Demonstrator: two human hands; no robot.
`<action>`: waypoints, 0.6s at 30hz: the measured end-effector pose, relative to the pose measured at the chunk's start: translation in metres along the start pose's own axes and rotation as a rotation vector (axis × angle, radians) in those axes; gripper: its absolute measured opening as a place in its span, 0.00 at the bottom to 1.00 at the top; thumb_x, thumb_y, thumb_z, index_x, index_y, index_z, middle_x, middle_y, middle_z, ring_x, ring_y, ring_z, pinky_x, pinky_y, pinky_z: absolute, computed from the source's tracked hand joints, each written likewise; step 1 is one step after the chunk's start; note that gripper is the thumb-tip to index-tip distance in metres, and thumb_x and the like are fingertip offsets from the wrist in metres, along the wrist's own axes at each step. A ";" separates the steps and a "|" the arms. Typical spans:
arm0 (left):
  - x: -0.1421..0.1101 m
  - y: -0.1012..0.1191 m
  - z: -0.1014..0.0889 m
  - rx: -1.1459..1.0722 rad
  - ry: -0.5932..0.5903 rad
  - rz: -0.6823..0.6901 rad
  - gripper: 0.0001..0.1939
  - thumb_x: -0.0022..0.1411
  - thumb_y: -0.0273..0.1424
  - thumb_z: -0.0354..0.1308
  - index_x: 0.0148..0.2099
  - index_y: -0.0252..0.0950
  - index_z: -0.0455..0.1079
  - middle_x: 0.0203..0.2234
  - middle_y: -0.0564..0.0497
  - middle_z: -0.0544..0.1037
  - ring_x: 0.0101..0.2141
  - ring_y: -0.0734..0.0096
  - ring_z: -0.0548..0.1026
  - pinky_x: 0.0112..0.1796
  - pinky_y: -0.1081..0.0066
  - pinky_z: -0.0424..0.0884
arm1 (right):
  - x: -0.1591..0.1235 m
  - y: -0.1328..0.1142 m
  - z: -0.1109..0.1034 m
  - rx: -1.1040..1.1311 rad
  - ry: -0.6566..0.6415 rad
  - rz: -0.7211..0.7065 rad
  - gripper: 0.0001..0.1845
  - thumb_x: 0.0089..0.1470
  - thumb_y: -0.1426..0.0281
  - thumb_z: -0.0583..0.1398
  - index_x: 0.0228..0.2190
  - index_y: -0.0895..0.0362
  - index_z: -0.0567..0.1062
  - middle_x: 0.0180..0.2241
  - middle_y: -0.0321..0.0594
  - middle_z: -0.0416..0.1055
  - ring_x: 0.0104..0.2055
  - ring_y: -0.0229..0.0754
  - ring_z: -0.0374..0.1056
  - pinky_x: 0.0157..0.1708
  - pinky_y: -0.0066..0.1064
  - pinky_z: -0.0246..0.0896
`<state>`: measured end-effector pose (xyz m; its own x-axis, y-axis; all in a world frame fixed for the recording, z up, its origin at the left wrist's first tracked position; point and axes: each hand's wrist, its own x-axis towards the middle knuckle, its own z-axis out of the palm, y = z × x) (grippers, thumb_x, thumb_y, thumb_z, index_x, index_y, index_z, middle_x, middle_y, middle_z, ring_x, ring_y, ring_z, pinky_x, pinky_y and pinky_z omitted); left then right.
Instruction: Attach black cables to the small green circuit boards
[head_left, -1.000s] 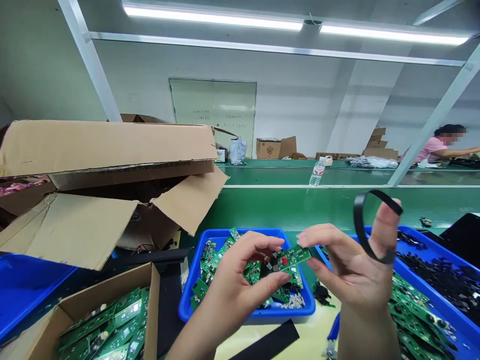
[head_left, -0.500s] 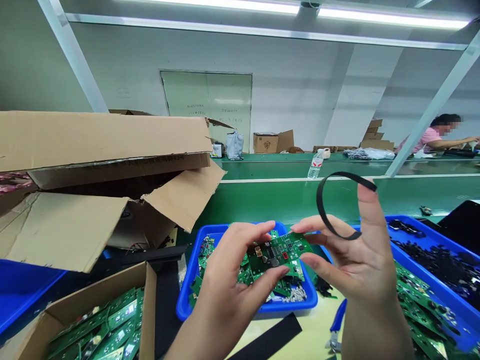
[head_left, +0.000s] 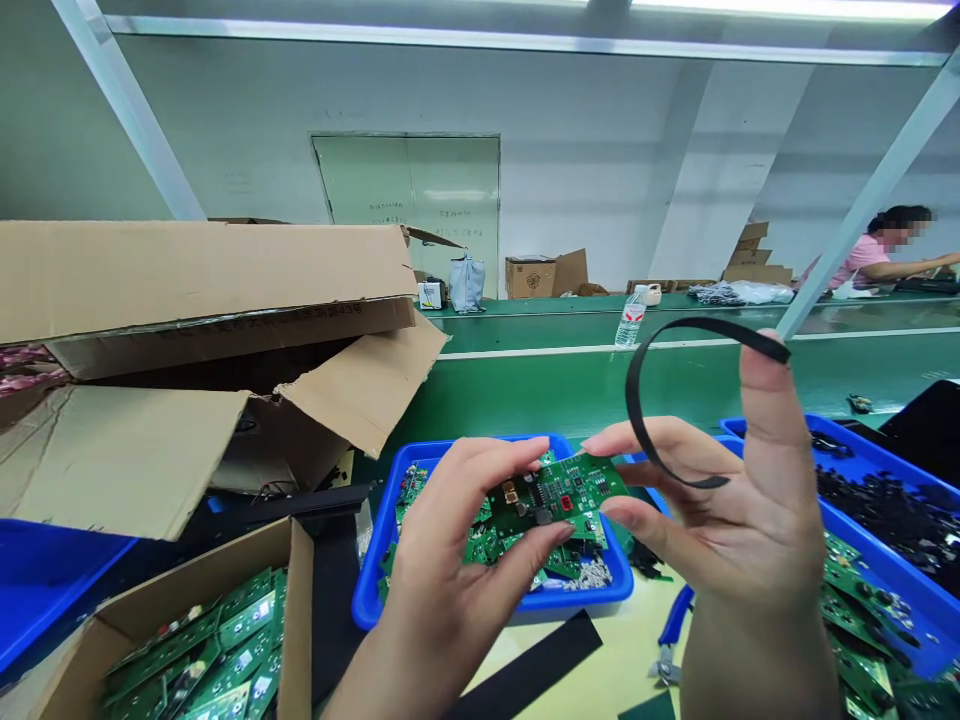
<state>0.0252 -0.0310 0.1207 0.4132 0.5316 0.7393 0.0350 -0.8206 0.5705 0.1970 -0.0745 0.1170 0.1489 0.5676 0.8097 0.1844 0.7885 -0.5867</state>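
Right now the left hand (head_left: 457, 540) and right hand (head_left: 750, 530) have a green circuit board (head_left: 559, 497) pinched between their fingers (head_left: 525, 447), held above a blue tray (head_left: 369, 590) of boards, with a black band (head_left: 628, 400) looped over the right hand's raised finger (head_left: 761, 400).

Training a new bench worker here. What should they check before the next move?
Left hand and right hand on the circuit board: ok, fingertips on both edges.
Black band clear of the board: ok, looped at the right thumb.
Board underside: cannot tell, hidden.
Blue tray beneath the board: ok.
Blue-handled pliers within reach: ok, lying below the right hand.
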 end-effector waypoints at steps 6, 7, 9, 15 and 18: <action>0.001 -0.004 0.001 0.038 0.058 0.029 0.24 0.59 0.22 0.61 0.55 0.45 0.64 0.45 0.54 0.69 0.46 0.77 0.68 0.47 0.77 0.67 | 0.001 0.004 0.003 -0.066 0.004 -0.010 0.51 0.53 0.80 0.62 0.66 0.45 0.39 0.39 0.37 0.73 0.42 0.36 0.71 0.40 0.24 0.72; 0.001 -0.004 0.001 0.046 0.055 0.033 0.24 0.59 0.22 0.61 0.55 0.45 0.63 0.44 0.53 0.69 0.46 0.76 0.68 0.47 0.76 0.68 | 0.001 0.004 0.003 -0.072 0.011 -0.009 0.51 0.53 0.79 0.62 0.66 0.45 0.39 0.39 0.37 0.73 0.43 0.36 0.71 0.40 0.23 0.72; 0.002 -0.006 0.000 0.063 0.044 0.031 0.25 0.59 0.22 0.61 0.56 0.46 0.63 0.44 0.53 0.69 0.45 0.75 0.69 0.45 0.75 0.69 | 0.003 0.004 0.000 -0.089 0.040 -0.001 0.51 0.52 0.78 0.62 0.65 0.45 0.40 0.38 0.36 0.73 0.43 0.36 0.71 0.39 0.22 0.72; 0.008 -0.007 -0.004 0.162 -0.041 0.076 0.20 0.59 0.24 0.61 0.53 0.42 0.65 0.43 0.53 0.69 0.43 0.78 0.69 0.43 0.77 0.69 | 0.003 0.001 -0.057 -0.362 0.132 0.180 0.55 0.48 0.72 0.65 0.66 0.50 0.37 0.34 0.38 0.75 0.35 0.39 0.73 0.31 0.25 0.73; 0.008 -0.005 -0.006 0.146 -0.038 0.100 0.18 0.59 0.23 0.60 0.51 0.41 0.67 0.42 0.52 0.69 0.42 0.77 0.69 0.42 0.77 0.68 | -0.002 0.007 -0.099 -0.525 0.134 0.451 0.57 0.46 0.65 0.65 0.66 0.56 0.37 0.31 0.40 0.74 0.35 0.44 0.72 0.30 0.29 0.71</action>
<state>0.0227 -0.0218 0.1261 0.4548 0.4401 0.7742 0.1226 -0.8920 0.4351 0.2944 -0.0942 0.1099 0.4331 0.7516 0.4976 0.5160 0.2459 -0.8205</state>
